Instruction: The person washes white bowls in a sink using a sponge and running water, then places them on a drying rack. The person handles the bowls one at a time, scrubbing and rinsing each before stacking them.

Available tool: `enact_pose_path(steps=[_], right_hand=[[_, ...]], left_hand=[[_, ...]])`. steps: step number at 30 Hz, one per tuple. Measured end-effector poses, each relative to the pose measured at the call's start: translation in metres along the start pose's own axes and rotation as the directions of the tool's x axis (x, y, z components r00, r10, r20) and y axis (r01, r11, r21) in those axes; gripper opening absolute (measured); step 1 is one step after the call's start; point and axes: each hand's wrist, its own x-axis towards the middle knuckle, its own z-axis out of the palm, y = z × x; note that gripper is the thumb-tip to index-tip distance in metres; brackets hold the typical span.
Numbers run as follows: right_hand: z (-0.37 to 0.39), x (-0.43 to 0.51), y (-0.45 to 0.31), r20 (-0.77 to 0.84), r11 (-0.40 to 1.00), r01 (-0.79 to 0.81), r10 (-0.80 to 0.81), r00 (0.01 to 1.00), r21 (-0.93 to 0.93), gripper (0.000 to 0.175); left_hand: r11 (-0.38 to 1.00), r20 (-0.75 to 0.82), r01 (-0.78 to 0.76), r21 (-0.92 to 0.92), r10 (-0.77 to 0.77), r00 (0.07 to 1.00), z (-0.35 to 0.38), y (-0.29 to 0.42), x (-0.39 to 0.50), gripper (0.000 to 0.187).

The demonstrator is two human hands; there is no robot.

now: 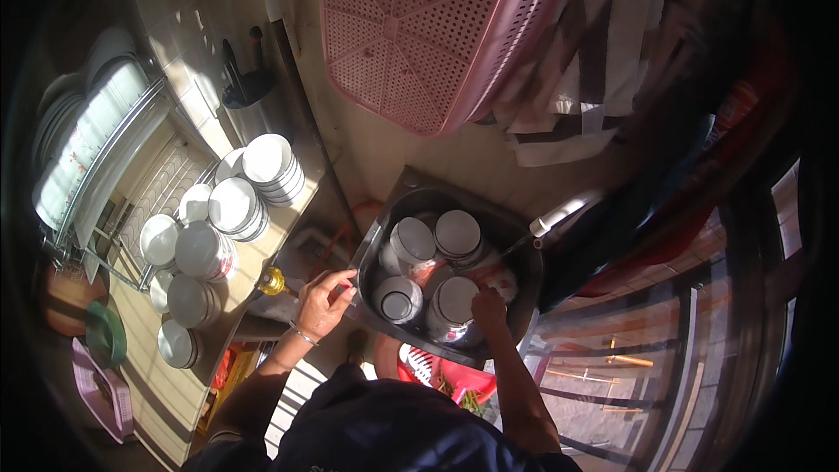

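A dark sink (532,275) holds several stacks of white bowls. My right hand (490,310) is at the right edge of the front bowl stack (457,301), with its fingers curled. Whether they grip the rim is hidden. Close by the sink's left rim hovers my left hand (326,301), fingers apart and nothing in them; a bracelet is on that wrist. Two more bowl stacks, one at the back left (415,239) and one at the back centre (457,234), stand in the sink. A small bowl (396,305) sits at the front left. Thin water runs from a white faucet (557,215).
Left of the sink, a counter (252,261) carries several stacks of white bowls (233,204) beside a metal dish rack (108,137). A pink perforated basket (419,33) hangs over the back. Below the sink's front is a red container (452,380). A brass-coloured valve (272,280) sticks out by the counter edge.
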Motion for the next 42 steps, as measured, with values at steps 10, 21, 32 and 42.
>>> enact_pose_path(steps=[10,21,32,42], right_hand=[[-0.086,-0.004,-0.026,0.386,-0.267,-0.330,0.196,0.901,0.905,0.031],[-0.094,0.031,-0.035,0.290,0.266,-0.491,0.545,0.786,0.830,0.029],[-0.077,0.021,-0.040,0.031,-0.132,0.026,0.411,0.911,0.991,0.028],[-0.146,0.021,-0.038,-0.307,0.700,0.091,0.189,0.933,0.708,0.034]], left_hand=[[0.996,0.286,0.004,-0.088,0.021,0.958,0.145,-0.011,0.042,0.051],[0.995,0.285,0.063,0.081,-0.084,0.955,0.203,0.023,0.067,0.052],[0.970,0.171,0.210,-0.121,-0.188,0.967,0.233,-0.011,0.066,0.034],[0.996,0.229,0.079,-0.039,-0.068,0.971,0.218,-0.002,0.067,0.056]])
